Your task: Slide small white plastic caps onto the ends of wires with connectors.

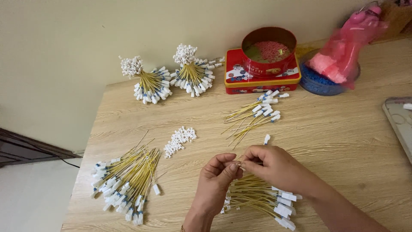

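My left hand [216, 178] and my right hand [274, 165] meet over the table's front middle, fingertips pinched together on one thin yellow wire with a white end tag [267, 138] that sticks up past my right fingers. Under my hands lies a loose pile of yellow wires with white tags [262, 199]. A small heap of tiny white connector pieces [180, 139] sits to the left of my hands.
A large loose wire pile [126, 182] lies front left, another wire group [255, 114] mid-table. Two tied wire bundles [148, 81] [193, 71] stand at the back by the wall. A red round tin [268, 49] sits on a red box [262, 79]. A pink bag [347, 45] rests over a blue bowl [319, 81]. A grey tray [401, 120] is at right.
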